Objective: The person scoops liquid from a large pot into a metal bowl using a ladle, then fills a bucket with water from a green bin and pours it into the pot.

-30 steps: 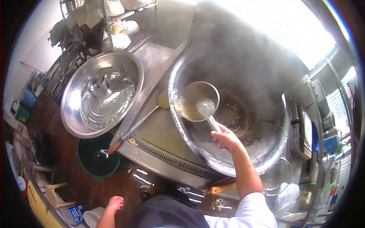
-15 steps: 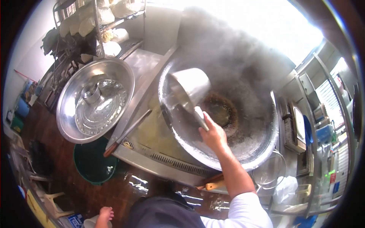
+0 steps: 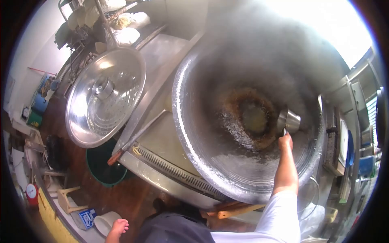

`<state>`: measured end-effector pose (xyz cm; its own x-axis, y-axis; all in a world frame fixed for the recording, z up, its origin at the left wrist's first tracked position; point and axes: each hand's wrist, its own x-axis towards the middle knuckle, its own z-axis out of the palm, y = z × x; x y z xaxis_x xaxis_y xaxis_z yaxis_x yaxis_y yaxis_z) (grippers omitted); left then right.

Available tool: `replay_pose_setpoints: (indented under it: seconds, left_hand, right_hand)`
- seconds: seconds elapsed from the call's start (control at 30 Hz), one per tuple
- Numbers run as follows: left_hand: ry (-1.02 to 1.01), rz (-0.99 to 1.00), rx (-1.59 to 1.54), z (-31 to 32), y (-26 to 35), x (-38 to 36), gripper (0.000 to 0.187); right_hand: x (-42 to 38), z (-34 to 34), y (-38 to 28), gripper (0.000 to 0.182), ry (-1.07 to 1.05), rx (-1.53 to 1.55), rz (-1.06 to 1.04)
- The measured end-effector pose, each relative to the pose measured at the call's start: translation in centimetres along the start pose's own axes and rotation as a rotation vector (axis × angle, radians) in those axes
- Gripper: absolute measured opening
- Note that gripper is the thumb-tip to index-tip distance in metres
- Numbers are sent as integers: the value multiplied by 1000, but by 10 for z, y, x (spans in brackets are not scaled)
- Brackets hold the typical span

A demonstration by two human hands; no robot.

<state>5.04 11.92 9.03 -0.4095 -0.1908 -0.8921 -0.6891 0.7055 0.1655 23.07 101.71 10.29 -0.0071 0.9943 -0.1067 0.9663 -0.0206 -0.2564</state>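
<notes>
Kitchen w/ a wet dark-red floor [image 3: 129,198] seen from above, steam over much of the top of the frame; nearest the camera sit the person's dark apron and white sleeve [image 3: 279,218] at the bottom edge; the left hand [image 3: 118,227] hangs low by the floor at bottom left, only part of it in view, so can't tell how its fingers lie; it holds nothing visible; a white bowl [image 3: 106,222] and a blue-and-white box [image 3: 86,218] lie just beside it on the floor; a green bucket [image 3: 106,170] stands a bit further, under the edge of the steel counter [image 3: 170,141]; a long utensil w/ a wooden handle [image 3: 133,139] lies across that counter, its handle end sticking out over the bucket.

Right arm reaches up and across the big steel wok [image 3: 227,162]; the right hand [image 3: 285,141] is closed round the handle of a metal ladle [image 3: 288,120], fingers wrapped tight; the ladle's cup sits at the right inner wall of the wok, tipped on its side, near the brown-stained centre; 1 small pool of liquid shows at the wok's bottom.

Left of the wok, a wide steel lid [image 3: 105,95] w/ a knob lies upside down; beyond it a wire rack [image 3: 101,16] carries pale bags; right of the wok are steel shelves [image 3: 348,133], partly blurred.
</notes>
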Motion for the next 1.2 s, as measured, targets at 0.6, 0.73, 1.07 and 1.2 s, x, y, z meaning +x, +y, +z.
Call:
replay_pose_setpoints:
  seconds: [0.6,0.73,1.07,1.2]
  left_hand:
    - [-81,126,62,-1,22,40,26]
    - [-96,42,99,-20,8,65,34]
    - [-19,91,22,-20,18,26,32]
    - [25,42,0,-10,11,5,31]
  right_hand:
    - [-297,-111,-150,58,-1028,811,-478]
    - [-347,-123,-160,58,-385,266,-1045]
    - [-245,-48,-137,61,-51,385,-746]
    - [-136,-24,-90,56,31,301,-409]
